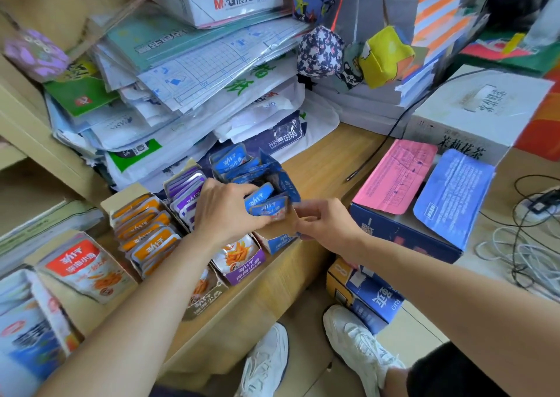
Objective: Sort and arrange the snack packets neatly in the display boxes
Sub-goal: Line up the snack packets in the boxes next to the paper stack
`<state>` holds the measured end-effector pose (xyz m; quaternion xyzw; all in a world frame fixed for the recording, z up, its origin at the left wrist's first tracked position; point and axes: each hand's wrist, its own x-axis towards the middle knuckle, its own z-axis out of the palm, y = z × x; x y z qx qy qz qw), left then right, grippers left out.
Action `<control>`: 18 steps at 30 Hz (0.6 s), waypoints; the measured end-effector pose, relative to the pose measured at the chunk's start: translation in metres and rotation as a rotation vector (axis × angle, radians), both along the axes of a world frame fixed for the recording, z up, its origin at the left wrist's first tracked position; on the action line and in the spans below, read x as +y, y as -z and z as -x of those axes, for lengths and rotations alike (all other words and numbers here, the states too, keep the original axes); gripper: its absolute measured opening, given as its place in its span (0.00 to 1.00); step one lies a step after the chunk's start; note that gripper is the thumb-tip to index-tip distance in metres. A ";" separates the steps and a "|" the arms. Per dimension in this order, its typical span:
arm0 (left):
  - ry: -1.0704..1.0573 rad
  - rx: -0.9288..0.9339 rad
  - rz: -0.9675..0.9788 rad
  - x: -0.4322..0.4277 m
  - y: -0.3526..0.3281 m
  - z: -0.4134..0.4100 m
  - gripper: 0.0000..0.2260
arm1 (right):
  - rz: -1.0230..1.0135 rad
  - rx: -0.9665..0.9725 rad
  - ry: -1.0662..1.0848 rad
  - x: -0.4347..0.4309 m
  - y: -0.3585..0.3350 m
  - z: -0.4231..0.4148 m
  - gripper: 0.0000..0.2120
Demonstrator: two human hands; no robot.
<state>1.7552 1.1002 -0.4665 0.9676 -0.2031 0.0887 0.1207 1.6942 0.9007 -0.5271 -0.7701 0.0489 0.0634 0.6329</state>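
Orange foil snack packets (145, 233) fill a cardboard box (106, 205) at the front edge of the wooden bench (318, 160), purple foil packets (187, 191) beside. Left hand (227, 212) grips blue foil packets (267, 205) in the blue cardboard display box (278, 241); right hand (325, 224) pinches its front wall.

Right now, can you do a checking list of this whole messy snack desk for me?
Surface: wooden counter, crowded.
Job's things: orange packets, purple packets and blue packets stand in rows in cardboard boxes.
Clutter: stacked paper packs behind; pink sheet on a box at right.
Hands: left hand, fingers curled round blue packets; right hand pinches the blue display box front edge.
Cables: black cable across counter; tangled cords far right.
Surroundings: white shoes on floor below.
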 end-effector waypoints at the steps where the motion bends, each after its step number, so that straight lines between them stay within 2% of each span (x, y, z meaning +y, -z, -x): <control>1: 0.002 0.049 0.020 0.001 -0.002 -0.001 0.28 | -0.006 0.007 0.000 -0.001 0.002 0.000 0.15; 6: 0.065 0.219 0.120 0.010 -0.004 -0.014 0.16 | -0.029 0.018 0.003 -0.002 0.002 0.001 0.19; 12: 0.108 0.387 0.199 0.006 -0.021 -0.013 0.14 | 0.037 -0.030 -0.014 -0.004 -0.005 0.002 0.19; 15: 0.080 0.319 0.154 0.003 -0.020 -0.007 0.18 | 0.158 -0.089 0.019 -0.003 -0.010 0.000 0.32; 18: 0.032 0.199 0.129 0.004 -0.012 0.005 0.29 | 0.171 -0.226 0.110 -0.001 -0.018 0.001 0.40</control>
